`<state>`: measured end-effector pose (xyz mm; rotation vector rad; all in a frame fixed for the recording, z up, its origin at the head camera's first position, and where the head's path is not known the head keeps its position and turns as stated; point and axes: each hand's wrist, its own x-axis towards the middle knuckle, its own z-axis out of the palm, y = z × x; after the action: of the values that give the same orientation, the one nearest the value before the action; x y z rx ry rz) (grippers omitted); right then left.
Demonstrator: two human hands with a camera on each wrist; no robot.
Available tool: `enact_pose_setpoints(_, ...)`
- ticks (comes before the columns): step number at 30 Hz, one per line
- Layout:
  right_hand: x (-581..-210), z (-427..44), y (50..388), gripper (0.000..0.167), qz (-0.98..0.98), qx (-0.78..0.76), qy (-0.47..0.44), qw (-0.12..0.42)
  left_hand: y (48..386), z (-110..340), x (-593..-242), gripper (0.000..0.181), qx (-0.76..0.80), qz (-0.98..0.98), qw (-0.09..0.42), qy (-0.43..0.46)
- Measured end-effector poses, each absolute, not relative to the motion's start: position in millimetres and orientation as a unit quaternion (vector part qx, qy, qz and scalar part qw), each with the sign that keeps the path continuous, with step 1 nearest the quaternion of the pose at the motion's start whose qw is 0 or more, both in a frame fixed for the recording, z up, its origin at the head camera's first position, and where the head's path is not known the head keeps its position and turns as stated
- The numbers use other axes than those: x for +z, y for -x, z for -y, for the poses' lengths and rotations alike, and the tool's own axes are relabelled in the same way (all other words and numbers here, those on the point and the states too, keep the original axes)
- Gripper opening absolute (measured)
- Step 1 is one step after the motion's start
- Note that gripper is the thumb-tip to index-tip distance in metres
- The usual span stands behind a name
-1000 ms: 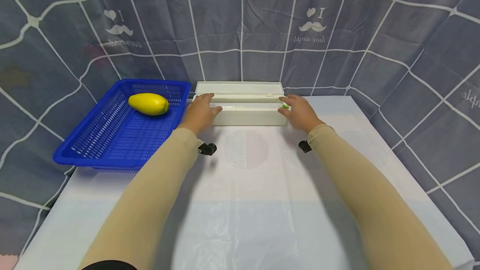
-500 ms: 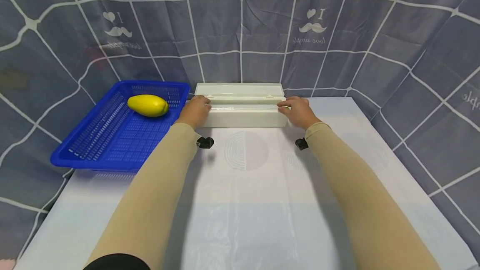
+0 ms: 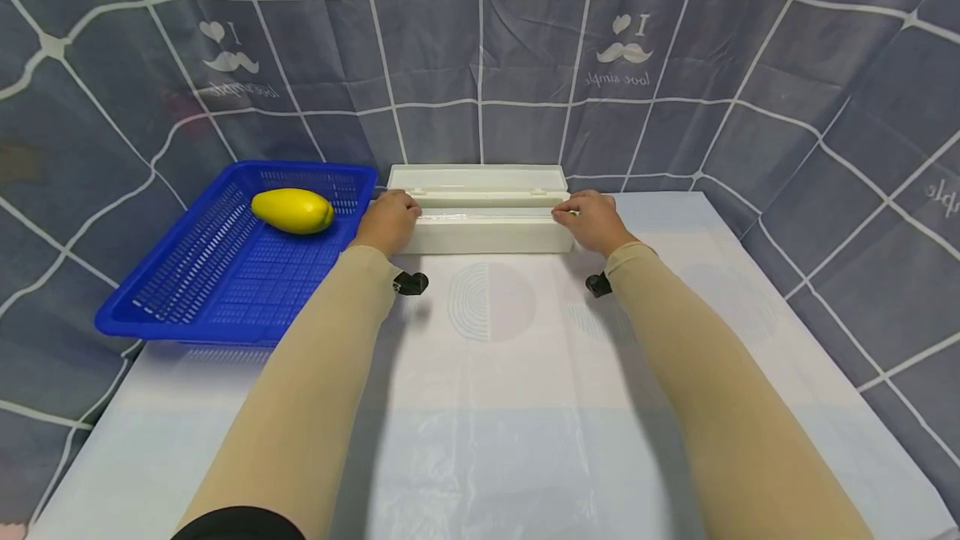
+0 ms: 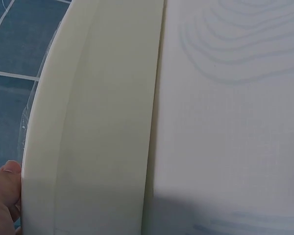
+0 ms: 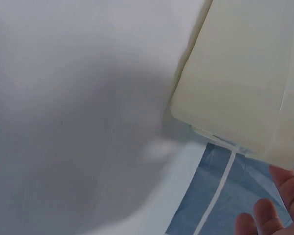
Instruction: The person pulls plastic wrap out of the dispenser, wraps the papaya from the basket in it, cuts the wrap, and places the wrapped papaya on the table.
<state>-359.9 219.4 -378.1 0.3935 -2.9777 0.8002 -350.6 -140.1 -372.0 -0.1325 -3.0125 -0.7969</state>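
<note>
White box point(image 3: 487, 237) shows its raised lid point(image 3: 477, 177) only in head view.

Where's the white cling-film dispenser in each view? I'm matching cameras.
Head: the dispenser sits just above centre, between left hand and right hand.
Left wrist: a broad band over much of the left half.
Right wrist: slanting across the upper right.
Shared landmark: white-lined curtain, in all three.

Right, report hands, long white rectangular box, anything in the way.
Box open, white lid raised. Left hand at its left end, right hand at right; grips unclear. Blue plastic basket at left; no obstruction visible.
</note>
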Motion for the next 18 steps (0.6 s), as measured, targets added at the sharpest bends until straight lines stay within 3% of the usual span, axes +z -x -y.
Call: enact_pose_setpoints(18,-382.9,-212.7,359.7,0.031,0.955,0.261,-0.123,0.065,346.4,138.2,-373.8,0.03,-0.27,0.96,0.062,0.036)
